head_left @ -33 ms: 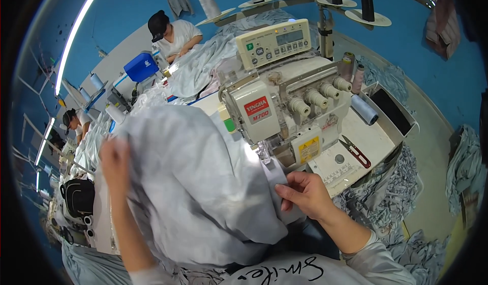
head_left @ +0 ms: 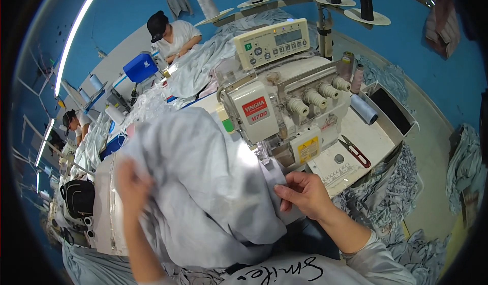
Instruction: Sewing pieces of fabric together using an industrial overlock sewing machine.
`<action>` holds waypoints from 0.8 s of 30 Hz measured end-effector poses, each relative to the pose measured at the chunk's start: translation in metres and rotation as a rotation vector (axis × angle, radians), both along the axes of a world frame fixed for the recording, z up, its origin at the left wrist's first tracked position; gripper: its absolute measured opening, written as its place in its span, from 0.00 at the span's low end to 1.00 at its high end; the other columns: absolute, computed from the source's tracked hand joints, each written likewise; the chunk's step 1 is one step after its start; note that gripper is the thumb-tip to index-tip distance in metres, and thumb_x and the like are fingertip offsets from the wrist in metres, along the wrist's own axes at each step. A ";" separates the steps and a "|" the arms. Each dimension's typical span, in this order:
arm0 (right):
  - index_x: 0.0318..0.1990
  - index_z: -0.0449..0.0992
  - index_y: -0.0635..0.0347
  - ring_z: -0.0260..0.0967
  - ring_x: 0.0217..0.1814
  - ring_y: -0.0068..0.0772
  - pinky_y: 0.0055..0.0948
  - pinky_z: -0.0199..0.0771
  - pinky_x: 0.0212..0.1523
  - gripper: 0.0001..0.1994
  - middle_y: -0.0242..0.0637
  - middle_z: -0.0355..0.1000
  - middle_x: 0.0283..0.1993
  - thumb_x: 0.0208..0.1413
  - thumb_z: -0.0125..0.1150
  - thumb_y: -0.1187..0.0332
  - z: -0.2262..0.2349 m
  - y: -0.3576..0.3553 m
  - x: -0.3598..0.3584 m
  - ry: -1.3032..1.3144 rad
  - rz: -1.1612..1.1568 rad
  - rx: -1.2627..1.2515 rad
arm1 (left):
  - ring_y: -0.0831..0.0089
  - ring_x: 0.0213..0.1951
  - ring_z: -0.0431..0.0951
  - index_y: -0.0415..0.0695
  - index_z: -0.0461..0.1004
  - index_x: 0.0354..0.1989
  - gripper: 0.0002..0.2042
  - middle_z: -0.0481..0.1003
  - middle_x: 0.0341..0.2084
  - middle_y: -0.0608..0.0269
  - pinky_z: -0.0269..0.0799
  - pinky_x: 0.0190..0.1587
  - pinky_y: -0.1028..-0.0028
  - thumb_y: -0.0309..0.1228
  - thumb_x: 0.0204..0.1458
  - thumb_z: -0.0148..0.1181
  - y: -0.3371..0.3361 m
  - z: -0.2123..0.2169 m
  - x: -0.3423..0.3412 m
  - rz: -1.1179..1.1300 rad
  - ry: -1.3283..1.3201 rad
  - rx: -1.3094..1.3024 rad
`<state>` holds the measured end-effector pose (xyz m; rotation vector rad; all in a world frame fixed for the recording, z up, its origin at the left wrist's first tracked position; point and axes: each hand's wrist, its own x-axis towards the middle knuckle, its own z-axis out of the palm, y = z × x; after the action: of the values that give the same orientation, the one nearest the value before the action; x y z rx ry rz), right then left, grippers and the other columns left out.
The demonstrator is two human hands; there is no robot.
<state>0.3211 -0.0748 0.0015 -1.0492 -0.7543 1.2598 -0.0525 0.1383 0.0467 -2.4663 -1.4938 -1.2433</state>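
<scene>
A large pale grey piece of fabric (head_left: 203, 183) lies bunched before me, its far right part running under the presser foot (head_left: 263, 153) of a white overlock sewing machine (head_left: 254, 107). My right hand (head_left: 305, 196) is closed, thumb and fingers pinching the fabric's narrow edge strip just on the near side of the foot. At the fabric's left side is my left hand (head_left: 133, 188), smeared by motion; whether its fingers grip the cloth cannot be made out. A bright lamp spot lights the cloth beside the foot.
Red-handled thread snips (head_left: 356, 153) lie on the machine bed at the right, near a blue-grey thread cone (head_left: 364, 109) and a tray (head_left: 391, 107). Crumpled fabric (head_left: 381, 193) hangs below. Thread cones (head_left: 207, 3) stand behind the machine. Beyond, a co-worker (head_left: 173, 36) bends over cloth.
My left hand has moved right and slightly down, and the fabric's left side has shifted inward with it, baring more table. My right hand keeps its pinch in place.
</scene>
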 end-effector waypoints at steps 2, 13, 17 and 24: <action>0.31 0.72 0.65 0.70 0.19 0.22 0.19 0.70 0.21 0.08 0.31 0.70 0.22 0.53 0.63 0.70 0.002 0.002 0.000 0.009 0.009 -0.017 | 0.52 0.45 0.68 0.35 0.70 0.44 0.28 0.70 0.40 0.48 0.62 0.52 0.63 0.34 0.32 0.70 -0.097 -0.030 0.035 -0.166 0.410 -0.223; 0.32 0.72 0.66 0.70 0.19 0.22 0.18 0.71 0.20 0.08 0.31 0.70 0.23 0.53 0.63 0.71 0.000 0.001 -0.001 -0.002 0.031 0.008 | 0.64 0.34 0.70 0.38 0.71 0.35 0.04 0.69 0.31 0.59 0.66 0.36 0.73 0.21 0.50 0.53 -0.020 0.046 0.029 0.253 -0.086 0.593; 0.31 0.72 0.66 0.70 0.18 0.21 0.19 0.71 0.20 0.08 0.31 0.69 0.21 0.53 0.63 0.71 0.000 0.000 0.000 0.012 0.000 0.013 | 0.67 0.38 0.72 0.38 0.71 0.36 0.05 0.71 0.34 0.59 0.66 0.42 0.76 0.23 0.52 0.54 0.018 0.129 0.048 0.063 -0.134 0.753; 0.31 0.71 0.67 0.69 0.17 0.21 0.20 0.71 0.19 0.09 0.32 0.70 0.21 0.52 0.64 0.71 0.002 0.000 0.000 0.017 0.008 -0.005 | 0.65 0.40 0.75 0.43 0.75 0.38 0.09 0.75 0.37 0.60 0.68 0.44 0.72 0.34 0.53 0.56 0.095 0.205 0.051 0.253 -0.033 0.856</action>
<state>0.3213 -0.0744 0.0033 -1.0390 -0.7431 1.2769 -0.0014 0.2329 0.2517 -1.6539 -0.9280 -1.4552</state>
